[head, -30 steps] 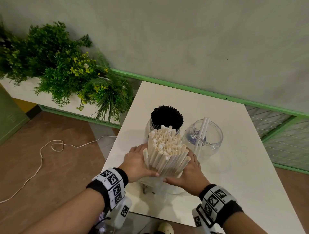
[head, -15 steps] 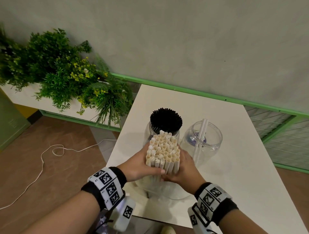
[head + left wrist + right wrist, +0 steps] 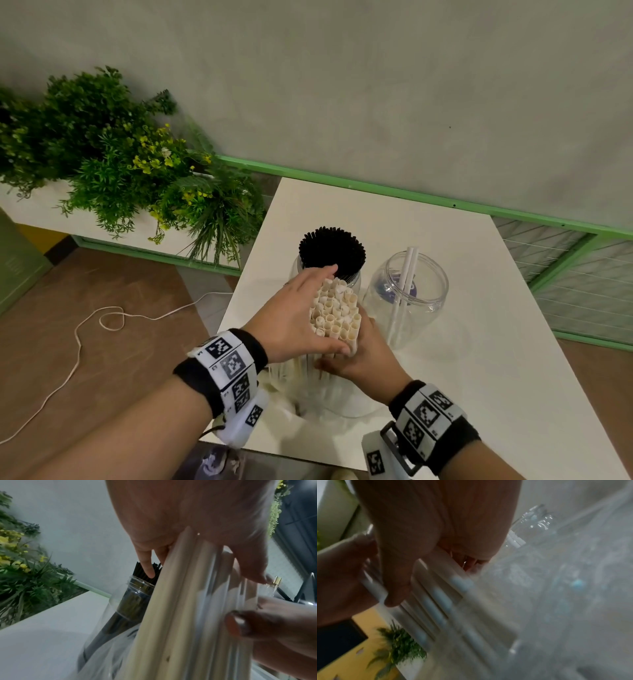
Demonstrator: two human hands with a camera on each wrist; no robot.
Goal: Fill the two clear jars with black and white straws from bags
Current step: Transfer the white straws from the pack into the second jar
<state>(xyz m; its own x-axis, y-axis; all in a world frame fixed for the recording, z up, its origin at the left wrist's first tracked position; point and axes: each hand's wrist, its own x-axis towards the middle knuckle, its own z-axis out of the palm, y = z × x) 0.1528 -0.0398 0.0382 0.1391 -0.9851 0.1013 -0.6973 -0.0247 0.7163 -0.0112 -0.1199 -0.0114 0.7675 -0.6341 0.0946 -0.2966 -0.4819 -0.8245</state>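
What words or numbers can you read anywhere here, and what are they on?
None can be read.
Left wristband: black-and-white square code patterns; the tiny characters beside them are too small to read.
Right wristband: the same kind of code squares; nothing legible.
Near-empty jar: a blue patch shows through the plastic; it is too blurred to read.
White straws and black straws: no print visible.

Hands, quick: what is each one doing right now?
Left hand: wrapped round the bundle of white straws, holding it.
Right hand: holding the same bundle lower down, from the other side.
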